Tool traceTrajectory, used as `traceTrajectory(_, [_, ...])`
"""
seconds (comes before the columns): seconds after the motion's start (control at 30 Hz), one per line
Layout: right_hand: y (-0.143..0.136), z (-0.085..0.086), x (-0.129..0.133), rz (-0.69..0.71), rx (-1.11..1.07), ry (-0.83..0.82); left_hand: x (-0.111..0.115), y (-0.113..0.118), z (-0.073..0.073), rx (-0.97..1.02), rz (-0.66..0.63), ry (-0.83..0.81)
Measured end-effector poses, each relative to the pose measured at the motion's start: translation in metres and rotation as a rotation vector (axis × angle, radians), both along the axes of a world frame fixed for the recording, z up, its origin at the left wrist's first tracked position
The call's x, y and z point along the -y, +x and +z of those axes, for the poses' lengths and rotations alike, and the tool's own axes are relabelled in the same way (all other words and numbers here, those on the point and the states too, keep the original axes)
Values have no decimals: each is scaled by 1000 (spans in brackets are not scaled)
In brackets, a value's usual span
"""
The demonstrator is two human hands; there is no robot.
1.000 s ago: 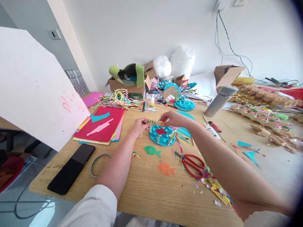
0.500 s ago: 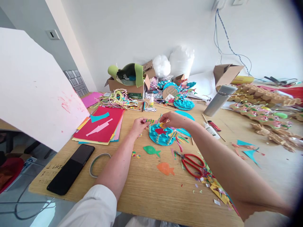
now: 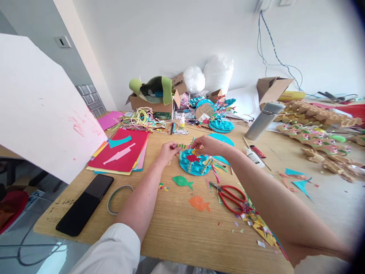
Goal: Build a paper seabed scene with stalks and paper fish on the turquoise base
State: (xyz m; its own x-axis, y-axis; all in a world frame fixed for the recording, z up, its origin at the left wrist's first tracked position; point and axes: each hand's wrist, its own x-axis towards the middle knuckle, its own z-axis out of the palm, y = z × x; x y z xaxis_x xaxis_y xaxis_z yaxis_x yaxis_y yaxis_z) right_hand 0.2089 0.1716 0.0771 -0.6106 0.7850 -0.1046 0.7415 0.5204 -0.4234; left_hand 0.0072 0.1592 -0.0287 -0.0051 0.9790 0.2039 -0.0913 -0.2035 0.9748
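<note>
My left hand [image 3: 167,151] pinches the pink end of a green-and-yellow striped paper fish [image 3: 182,146] at the left rim of a round blue crinkled-paper craft [image 3: 186,167]. Over its back edge my right hand [image 3: 209,144] curls down, fingertips closed; what they grip is hidden. Close by those fingertips is a small yellow-orange piece [image 3: 195,152]. A red paper fish [image 3: 193,158] and a yellow striped fish [image 3: 209,162] stand on the craft among pale twisted strips. Nearer me lie a green paper fish [image 3: 182,182] and an orange one [image 3: 199,203], flat on the table.
Red-handled scissors [image 3: 232,198] lie right of the fish, beside paper scraps [image 3: 261,228]. To the left are a phone [image 3: 85,205], a tape roll [image 3: 111,201] and coloured paper sheets [image 3: 122,152]. A glue bottle [image 3: 254,157] and grey flask [image 3: 264,121] are at right.
My right hand has shifted very slightly left over the craft. My left hand keeps its pinch on the striped fish, and the table items stay put.
</note>
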Motion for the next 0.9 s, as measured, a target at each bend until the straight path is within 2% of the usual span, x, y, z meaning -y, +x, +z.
traceTrajectory(0.6, [-3, 2, 2, 12, 26, -27, -4, 2, -3, 5, -8, 2])
traceTrajectory(0.9, [-5, 3, 0, 26, 32, -26, 1, 2, 3, -9, -11, -8])
